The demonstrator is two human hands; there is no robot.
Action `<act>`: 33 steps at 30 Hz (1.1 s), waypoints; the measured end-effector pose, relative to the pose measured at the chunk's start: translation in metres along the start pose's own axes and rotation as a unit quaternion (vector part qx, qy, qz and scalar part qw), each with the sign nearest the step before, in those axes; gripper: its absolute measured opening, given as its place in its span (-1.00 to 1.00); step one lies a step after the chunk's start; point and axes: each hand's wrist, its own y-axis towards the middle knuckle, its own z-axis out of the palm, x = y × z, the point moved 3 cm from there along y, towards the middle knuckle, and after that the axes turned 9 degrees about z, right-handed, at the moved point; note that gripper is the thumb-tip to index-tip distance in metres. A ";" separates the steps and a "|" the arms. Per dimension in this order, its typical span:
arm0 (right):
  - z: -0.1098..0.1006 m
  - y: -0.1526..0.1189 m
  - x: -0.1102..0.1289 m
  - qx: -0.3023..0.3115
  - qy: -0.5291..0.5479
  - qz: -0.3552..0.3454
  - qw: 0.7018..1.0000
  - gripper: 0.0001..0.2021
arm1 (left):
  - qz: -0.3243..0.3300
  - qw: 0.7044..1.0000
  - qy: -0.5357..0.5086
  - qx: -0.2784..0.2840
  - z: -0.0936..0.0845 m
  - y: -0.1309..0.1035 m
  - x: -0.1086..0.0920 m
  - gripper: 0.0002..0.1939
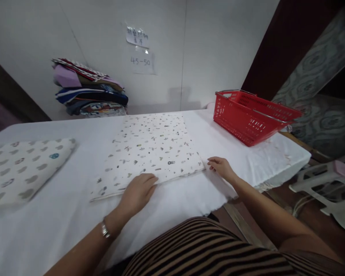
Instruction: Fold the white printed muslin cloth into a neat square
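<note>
A white cloth printed with small dark figures (151,149) lies flat in a folded rectangle on the white table (74,214). My left hand (138,191) rests palm down on the cloth's near edge, fingers together. At the cloth's near right corner sits my right hand (220,166), its fingertips touching the corner. Neither hand lifts the cloth.
A small pillow with grey cloud shapes (20,168) lies at the left. A stack of folded fabrics (87,90) stands against the back wall. A red plastic basket (251,117) sits at the table's right end. A white plastic stool (330,188) is on the floor to the right.
</note>
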 end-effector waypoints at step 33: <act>0.015 0.000 -0.003 0.304 0.284 0.323 0.850 -0.84 | -0.056 0.980 -0.183 -0.055 0.075 0.158 -0.081 -0.78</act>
